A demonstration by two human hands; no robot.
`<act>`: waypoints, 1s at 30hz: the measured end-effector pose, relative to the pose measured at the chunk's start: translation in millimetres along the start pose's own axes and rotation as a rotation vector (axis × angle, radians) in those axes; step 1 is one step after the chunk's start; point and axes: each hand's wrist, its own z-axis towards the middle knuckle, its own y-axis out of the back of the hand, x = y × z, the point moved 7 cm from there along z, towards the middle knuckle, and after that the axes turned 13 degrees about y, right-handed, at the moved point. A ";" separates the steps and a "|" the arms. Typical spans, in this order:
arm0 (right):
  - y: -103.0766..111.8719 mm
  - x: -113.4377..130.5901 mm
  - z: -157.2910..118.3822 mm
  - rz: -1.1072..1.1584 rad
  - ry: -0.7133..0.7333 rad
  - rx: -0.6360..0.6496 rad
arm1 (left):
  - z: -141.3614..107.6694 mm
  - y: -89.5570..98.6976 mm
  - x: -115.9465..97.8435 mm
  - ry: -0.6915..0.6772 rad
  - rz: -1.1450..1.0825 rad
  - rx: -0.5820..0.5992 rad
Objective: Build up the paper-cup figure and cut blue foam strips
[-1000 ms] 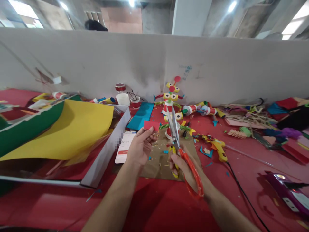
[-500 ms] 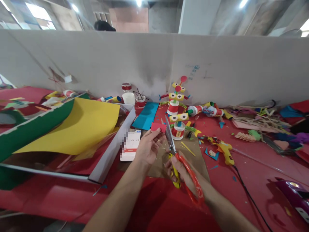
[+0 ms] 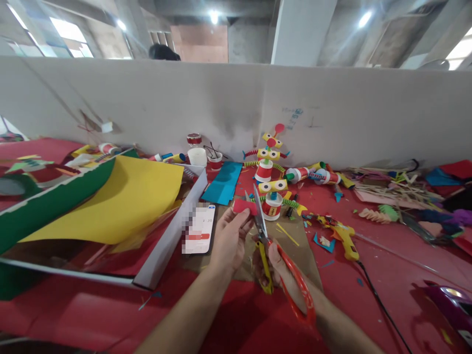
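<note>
Scissors (image 3: 260, 216) and one red paper piece (image 3: 243, 206) have come together since a second ago: the blades, then apart from the paper and in front of the nearest figure, now stand at its right end. One blade shows beside that end, and the other's tip rises past its upper edge, seemingly behind it. Left hand (image 3: 230, 238) pinches the paper between thumb and fingers at its lower edge, which probably steadies it and leaves the right end free for the blades. Right hand (image 3: 282, 265) grips the scissors, thumb at the red handle, fingers around a yellow loop that looks like the second handle; the spread grip likely keeps the blades parted.

Both hands are above one brown sheet (image 3: 298, 253), perhaps laid to guard the red worktop (image 3: 387, 275). Just beyond stand three figures with paired eyes: front (image 3: 272, 210), middle (image 3: 263, 172) and back, its yellow head (image 3: 272, 140) showing. One phone (image 3: 202, 226) lies left of the hands, screen up, perhaps to be read at a glance. Farther out are one yellow glue gun (image 3: 346, 238), two upright cups, white (image 3: 197, 158) and red-and-white (image 3: 215, 162), blue paper (image 3: 224, 182) whose sheets I cannot count, and one large yellow sheet (image 3: 140, 201) in a white-walled box (image 3: 173, 231).
</note>
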 end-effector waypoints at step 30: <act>2.5 -12.1 -3.4 0.053 -0.061 -0.039 | 13.4 11.7 1.4 0.077 -0.071 -0.018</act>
